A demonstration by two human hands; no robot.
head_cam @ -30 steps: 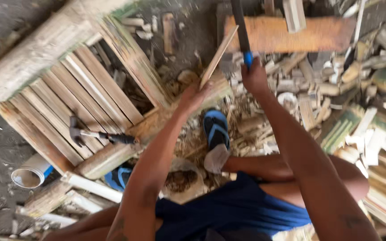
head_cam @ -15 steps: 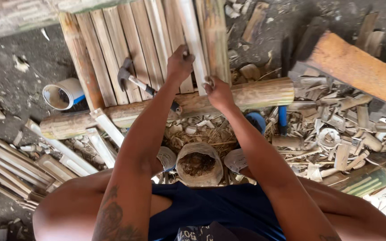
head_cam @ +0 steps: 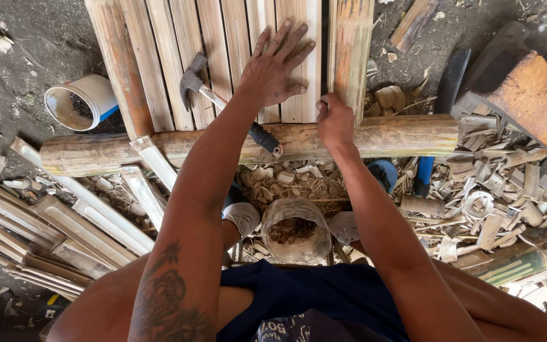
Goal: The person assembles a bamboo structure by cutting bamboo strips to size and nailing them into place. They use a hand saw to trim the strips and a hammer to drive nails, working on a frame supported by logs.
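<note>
- The landmark here is the thick bamboo crossbar [head_cam: 375, 136], lying sideways on the ground in front of the person's knees.
- A row of split bamboo slats [head_cam: 223, 44] lies across it, their long axes running straight away from the person, at right angles to the crossbar.
- The left hand [head_cam: 273, 66] is spread flat, fingers fanned wide, palm pressing down on the slats just beyond the crossbar. It grips nothing; it only bears down.
- The right hand [head_cam: 335, 120] is curled closed around the near end of the outermost slat [head_cam: 351, 50], right where that slat meets the crossbar's top.
- That slat stands just apart from the row, a thin dark gap between it and the neighbour under the left hand's fingertips, and it looks very slightly skewed to the rest.
- So the piece lies straight ahead of the right hand, lengthwise away from it, and the right hand is the nearer of the two.
- A claw hammer [head_cam: 223, 104] rests on the slats, head beyond the crossbar, dark handle end angled back over it, passing under the left forearm. Neither hand touches it.
- A white pipe offcut [head_cam: 87, 101] sits beyond the crossbar's left end.
- A clear container [head_cam: 295, 231] sits on the near side of the crossbar, among shavings.
</note>
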